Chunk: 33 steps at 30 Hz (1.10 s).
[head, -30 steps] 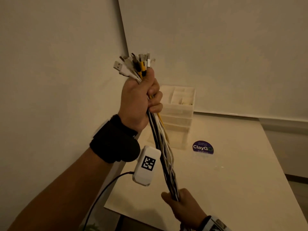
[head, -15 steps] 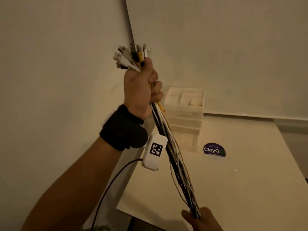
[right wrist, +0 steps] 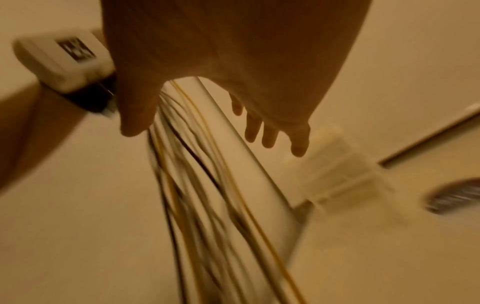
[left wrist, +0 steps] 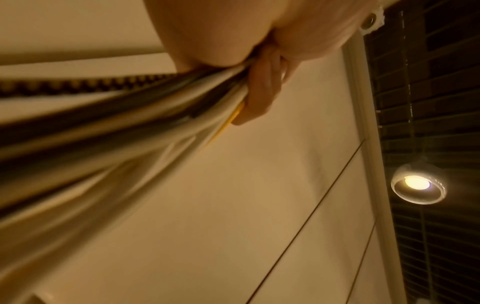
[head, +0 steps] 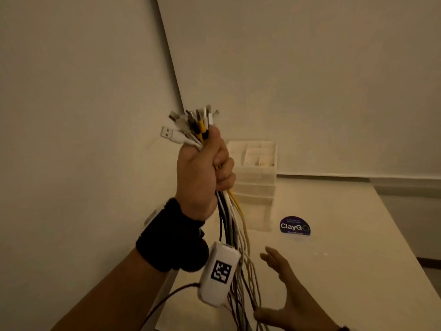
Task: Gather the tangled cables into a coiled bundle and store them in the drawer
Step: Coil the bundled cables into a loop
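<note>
Overhead, left hand [head: 202, 173] clutches cables [head: 235, 225] above table [head: 334, 271].

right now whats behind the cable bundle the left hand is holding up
Behind the cables gripped by the left hand stands a pale drawer organizer; its lower left side is covered.

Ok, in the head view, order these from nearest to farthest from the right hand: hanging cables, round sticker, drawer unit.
From the right hand:
1. Hanging cables, just left of its thumb.
2. Round sticker, on the table beyond its fingers.
3. Drawer unit, farther back by the wall.
</note>
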Each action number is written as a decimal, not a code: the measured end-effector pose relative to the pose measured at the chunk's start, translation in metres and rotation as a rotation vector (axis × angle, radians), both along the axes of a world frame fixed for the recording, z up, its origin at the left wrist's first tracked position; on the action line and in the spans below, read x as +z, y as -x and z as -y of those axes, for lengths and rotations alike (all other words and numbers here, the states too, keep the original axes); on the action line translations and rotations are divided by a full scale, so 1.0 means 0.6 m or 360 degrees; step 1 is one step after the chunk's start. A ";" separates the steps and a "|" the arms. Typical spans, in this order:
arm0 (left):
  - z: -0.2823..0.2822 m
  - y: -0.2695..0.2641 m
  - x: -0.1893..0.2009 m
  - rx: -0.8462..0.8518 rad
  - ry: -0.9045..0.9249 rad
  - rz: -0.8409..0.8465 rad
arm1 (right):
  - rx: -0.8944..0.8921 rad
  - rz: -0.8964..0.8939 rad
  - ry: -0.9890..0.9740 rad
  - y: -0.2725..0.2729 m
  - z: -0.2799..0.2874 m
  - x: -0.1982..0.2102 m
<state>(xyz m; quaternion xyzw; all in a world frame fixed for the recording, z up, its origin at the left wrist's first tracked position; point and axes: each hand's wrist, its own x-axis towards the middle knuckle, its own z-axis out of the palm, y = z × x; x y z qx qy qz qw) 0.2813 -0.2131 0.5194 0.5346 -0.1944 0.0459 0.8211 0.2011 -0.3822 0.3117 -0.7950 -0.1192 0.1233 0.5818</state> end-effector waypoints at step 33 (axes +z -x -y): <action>-0.168 -0.021 0.036 0.0286 0.0172 -0.0073 | -0.0179 -0.0461 0.0067 -0.029 -0.109 -0.072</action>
